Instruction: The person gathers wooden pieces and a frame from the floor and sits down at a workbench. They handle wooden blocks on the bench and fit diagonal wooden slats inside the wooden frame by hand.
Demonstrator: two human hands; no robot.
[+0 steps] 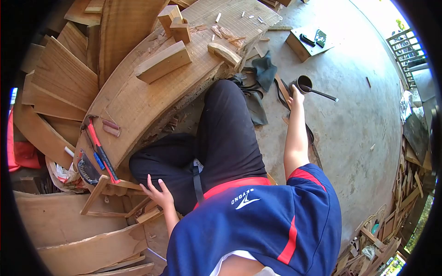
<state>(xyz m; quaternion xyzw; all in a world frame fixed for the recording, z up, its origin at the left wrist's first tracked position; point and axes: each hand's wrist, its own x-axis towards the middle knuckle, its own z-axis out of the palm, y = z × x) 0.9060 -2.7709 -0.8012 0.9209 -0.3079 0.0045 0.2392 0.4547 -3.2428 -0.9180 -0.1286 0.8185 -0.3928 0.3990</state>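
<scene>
My right hand (297, 95) is stretched out to the right, with its fingers closed on a dark round cup (304, 83). A dark stick-like handle (324, 94) slants out of the cup. My left hand (157, 192) rests by my bent knee with its fingers spread and nothing in it. Left of that hand, a red and black hammer (101, 149) lies on the end of the thick wooden slab (138, 103), beside a blue-handled tool (98, 160). A cut wood block (164, 62) sits on the slab.
Wooden boards (64, 73) lean at the upper left. A small box (304, 45) with dark items on top stands on the concrete floor (354, 129). Dark cloth (264, 71) lies beyond my knee. Scrap wood (373, 244) is piled at the lower right.
</scene>
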